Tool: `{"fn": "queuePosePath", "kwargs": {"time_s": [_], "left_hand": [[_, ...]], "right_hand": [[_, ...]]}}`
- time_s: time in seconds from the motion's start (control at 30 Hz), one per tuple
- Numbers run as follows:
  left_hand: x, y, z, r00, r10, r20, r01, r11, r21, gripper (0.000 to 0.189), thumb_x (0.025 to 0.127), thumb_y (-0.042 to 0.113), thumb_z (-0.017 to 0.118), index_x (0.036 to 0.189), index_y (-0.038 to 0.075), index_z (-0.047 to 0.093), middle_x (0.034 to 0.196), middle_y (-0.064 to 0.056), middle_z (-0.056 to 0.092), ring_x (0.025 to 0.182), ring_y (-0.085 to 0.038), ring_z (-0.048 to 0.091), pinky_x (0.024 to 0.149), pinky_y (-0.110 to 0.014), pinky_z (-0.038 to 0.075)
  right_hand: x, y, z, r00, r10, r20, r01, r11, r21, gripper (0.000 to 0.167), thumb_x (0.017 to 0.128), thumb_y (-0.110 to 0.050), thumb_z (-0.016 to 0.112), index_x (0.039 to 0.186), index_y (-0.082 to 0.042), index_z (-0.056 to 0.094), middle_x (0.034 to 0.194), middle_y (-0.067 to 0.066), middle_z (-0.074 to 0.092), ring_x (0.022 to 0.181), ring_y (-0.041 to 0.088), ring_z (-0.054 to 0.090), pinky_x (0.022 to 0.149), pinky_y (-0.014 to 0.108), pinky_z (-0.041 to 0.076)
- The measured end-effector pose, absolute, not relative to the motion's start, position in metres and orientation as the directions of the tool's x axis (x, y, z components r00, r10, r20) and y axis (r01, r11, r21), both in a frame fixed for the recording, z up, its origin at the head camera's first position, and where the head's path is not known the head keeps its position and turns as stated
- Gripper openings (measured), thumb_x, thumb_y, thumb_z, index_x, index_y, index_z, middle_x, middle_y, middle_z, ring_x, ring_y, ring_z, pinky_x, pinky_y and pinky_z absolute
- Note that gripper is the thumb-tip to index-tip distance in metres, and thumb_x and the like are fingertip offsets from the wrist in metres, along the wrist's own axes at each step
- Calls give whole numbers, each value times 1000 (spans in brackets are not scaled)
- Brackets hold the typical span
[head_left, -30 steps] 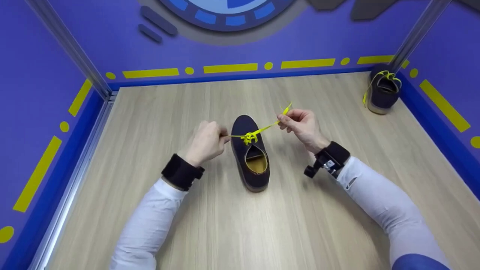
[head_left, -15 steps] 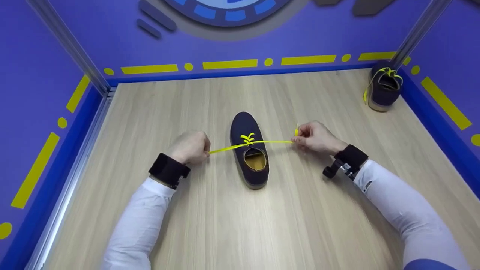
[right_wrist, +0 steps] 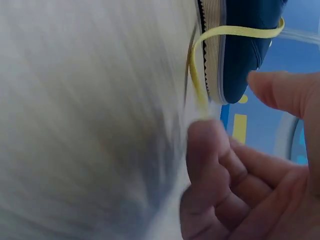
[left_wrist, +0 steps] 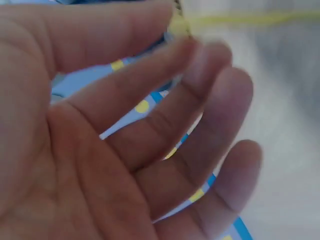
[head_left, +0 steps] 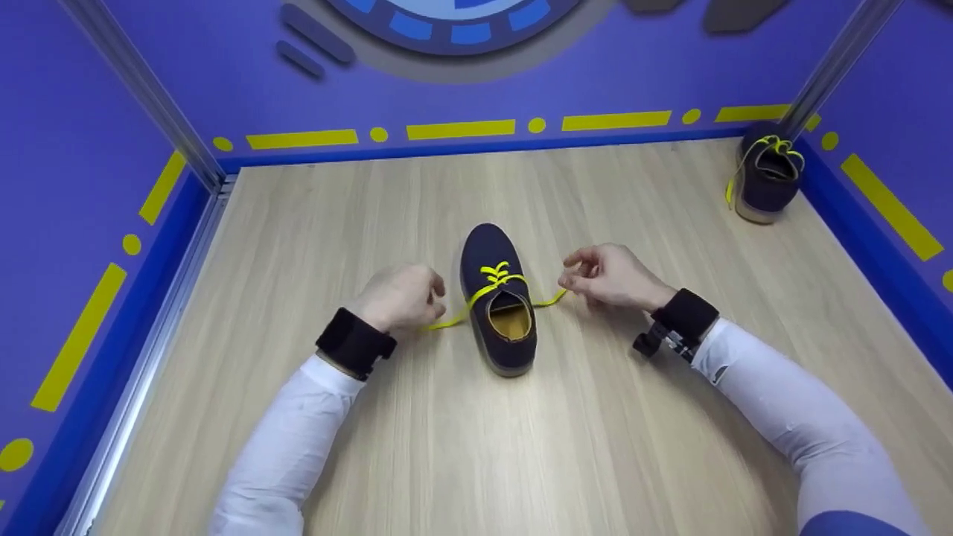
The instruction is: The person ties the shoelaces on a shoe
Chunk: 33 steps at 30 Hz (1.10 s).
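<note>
A dark shoe (head_left: 490, 249) stands upright mid-table in the head view, toe pointing away. Its yellow shoelace (head_left: 496, 280) is threaded through the eyelets, and both slack ends drape over the shoe's sides. To the left, my left hand (head_left: 402, 296) hovers by one lace end; in the left wrist view its fingers (left_wrist: 165, 120) are loosely bent and hold nothing visible. My right hand (head_left: 616, 274) is at the other end. The right wrist view shows the thumb (right_wrist: 285, 92) apart from the fingers, with the lace (right_wrist: 197, 82) running behind a fingertip; its tip is hidden.
A second dark shoe (head_left: 770, 179) with yellow laces stands in the table's far right corner. The wooden table (head_left: 447, 461) is bounded by purple-blue walls (head_left: 484, 97) at the back and sides. Black camera bands (head_left: 354, 344) are strapped to both wrists.
Half a second ago the lace was pulled taut sideways between both hands. Now both hands have come slightly inward, their fingers have loosened, and the lace ends have dropped slack beside the shoe.
</note>
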State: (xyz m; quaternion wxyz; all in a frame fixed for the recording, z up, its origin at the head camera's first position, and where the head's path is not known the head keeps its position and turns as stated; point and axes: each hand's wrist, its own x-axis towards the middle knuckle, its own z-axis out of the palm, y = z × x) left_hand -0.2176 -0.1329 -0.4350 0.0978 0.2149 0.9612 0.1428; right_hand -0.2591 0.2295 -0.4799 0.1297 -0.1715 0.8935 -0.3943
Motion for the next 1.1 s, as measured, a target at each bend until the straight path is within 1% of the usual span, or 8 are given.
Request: {"fn": "queuePosePath", "kwargs": {"time_s": [0.1, 0.23, 0.33, 0.47, 0.6, 0.83, 1.0, 1.1], "left_hand": [[-216, -123, -435, -870, 491, -29, 440, 804, 400, 26, 90, 26, 71, 109, 11, 81, 95, -1, 80, 82, -20, 72, 74, -40, 58], [-214, -108, -436, -847, 527, 71, 495, 734, 465, 18, 93, 31, 75, 99, 16, 82, 90, 3, 80, 74, -14, 69, 67, -34, 55], [-213, -102, -438, -861, 504, 73, 467, 725, 505, 17, 92, 27, 79, 104, 15, 81, 92, 2, 81, 79, -14, 71, 70, -34, 55], [-211, -98, -443, -887, 459, 41, 395, 711, 582, 27, 89, 19, 83, 114, 9, 78, 94, -2, 81, 85, -16, 75, 78, -35, 59], [-211, -98, -447, -895, 446, 21, 354, 681, 642, 30, 88, 15, 82, 116, 5, 77, 88, -2, 79, 77, -14, 72, 75, -32, 58], [-214, -104, -447, -872, 489, 18, 361, 617, 699, 12, 92, 18, 72, 90, 10, 81, 74, 2, 72, 65, -8, 59, 63, -25, 47], [-217, -112, -450, -823, 561, -96, 208, 453, 867, 17, 97, 20, 71, 95, 5, 78, 77, -1, 68, 67, -10, 57, 60, -24, 44], [-220, -114, -457, -809, 572, -137, 77, 333, 940, 17, 98, 16, 73, 104, 1, 77, 82, 4, 69, 72, -10, 59, 61, -23, 48]], "right_hand": [[-257, 218, -477, -902, -431, -3, -306, 644, -701, 44, 94, -29, 78, 128, -3, 70, 90, 4, 75, 59, 12, 60, 53, 24, 47], [-251, 200, -474, -859, -512, 10, -381, 624, -682, 35, 94, -25, 76, 123, -5, 74, 89, 1, 76, 64, 15, 62, 58, 26, 49], [-247, 190, -475, -832, -555, -17, -396, 615, -682, 31, 94, -19, 74, 121, -5, 76, 88, 1, 76, 69, 14, 64, 63, 25, 52], [-245, 185, -477, -822, -569, -33, -388, 601, -699, 30, 93, -11, 70, 121, -7, 76, 88, 2, 75, 72, 10, 64, 63, 23, 53], [-244, 183, -479, -827, -562, -17, -389, 593, -705, 26, 92, -10, 69, 117, -10, 79, 86, 2, 75, 72, 10, 64, 60, 22, 52], [-244, 182, -479, -826, -563, 19, -412, 581, -701, 21, 92, -9, 69, 109, -11, 81, 82, 0, 74, 70, 10, 62, 59, 21, 49], [-245, 182, -479, -821, -570, 23, -420, 576, -701, 20, 92, -8, 70, 107, -12, 82, 84, 0, 75, 72, 12, 64, 60, 21, 49], [-244, 182, -479, -823, -568, 15, -410, 575, -708, 18, 93, -9, 71, 105, -14, 82, 86, -1, 78, 69, 12, 64, 59, 20, 48]]}}
